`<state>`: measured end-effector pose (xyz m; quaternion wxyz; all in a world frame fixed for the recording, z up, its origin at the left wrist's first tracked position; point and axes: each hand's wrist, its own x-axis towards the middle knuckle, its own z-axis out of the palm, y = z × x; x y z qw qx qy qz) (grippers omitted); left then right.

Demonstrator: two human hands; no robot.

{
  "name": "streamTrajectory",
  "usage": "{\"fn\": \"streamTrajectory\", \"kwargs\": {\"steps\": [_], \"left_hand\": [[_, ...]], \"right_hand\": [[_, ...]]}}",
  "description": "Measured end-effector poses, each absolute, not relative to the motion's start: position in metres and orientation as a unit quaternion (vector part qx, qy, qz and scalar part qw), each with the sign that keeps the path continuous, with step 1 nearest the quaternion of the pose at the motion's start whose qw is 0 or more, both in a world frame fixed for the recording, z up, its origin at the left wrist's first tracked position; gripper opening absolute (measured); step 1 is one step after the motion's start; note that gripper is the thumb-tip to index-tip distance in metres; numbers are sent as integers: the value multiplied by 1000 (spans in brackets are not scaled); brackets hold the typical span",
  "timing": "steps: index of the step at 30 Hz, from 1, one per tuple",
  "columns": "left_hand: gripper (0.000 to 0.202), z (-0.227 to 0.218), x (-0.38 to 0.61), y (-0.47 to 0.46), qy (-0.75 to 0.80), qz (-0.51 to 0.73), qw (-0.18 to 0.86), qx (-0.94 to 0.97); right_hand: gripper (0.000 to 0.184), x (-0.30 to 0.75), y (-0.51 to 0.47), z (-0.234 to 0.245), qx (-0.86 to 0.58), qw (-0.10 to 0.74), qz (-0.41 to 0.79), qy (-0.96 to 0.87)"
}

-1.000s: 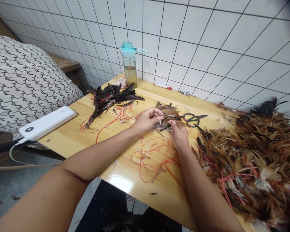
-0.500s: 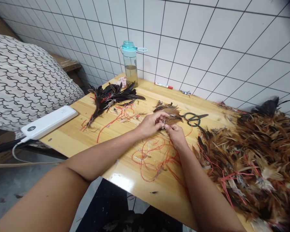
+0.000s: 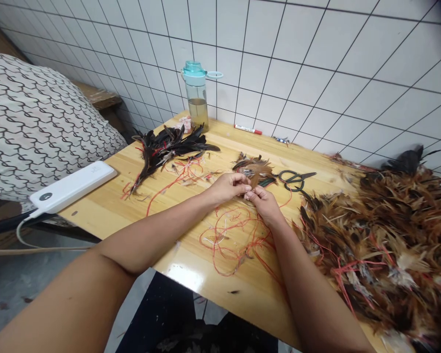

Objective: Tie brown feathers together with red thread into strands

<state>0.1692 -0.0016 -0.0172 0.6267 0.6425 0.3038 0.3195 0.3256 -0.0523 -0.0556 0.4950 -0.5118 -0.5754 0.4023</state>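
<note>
Both hands meet above the middle of a wooden table (image 3: 132,196). My left hand (image 3: 228,187) pinches the quill end of a small bunch of brown feathers (image 3: 257,169). My right hand (image 3: 261,201) is closed too, its fingertips touching the same bunch from below. Loose red thread (image 3: 231,240) lies tangled on the table just under the hands. Black scissors (image 3: 294,179) lie right behind the bunch.
A large heap of brown feathers (image 3: 382,235) covers the table's right side. Dark feathers (image 3: 165,147) lie at the back left, near a water bottle (image 3: 198,95) and a red marker (image 3: 248,130). A white power bank (image 3: 71,186) sits on the left corner. Tiled wall behind.
The two hands have drawn closer together and slightly toward me, both now pinching the brown bunch at one spot. The view has barely shifted.
</note>
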Motion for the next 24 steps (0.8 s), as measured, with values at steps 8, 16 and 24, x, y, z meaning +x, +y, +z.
{"fn": "streamTrajectory", "kwargs": {"steps": [8,16,24], "left_hand": [[21,-17,168,0,305,365,620,624],[22,-17,168,0,282,352,593,667],[12,-6,147,25,421,383,380,729]], "right_hand": [[27,322,-56,-49,-515,501,405,-565],[30,322,-56,-48,-514,493,384,-587],[37,321,-59,-43,-531,546,437,-478]]}}
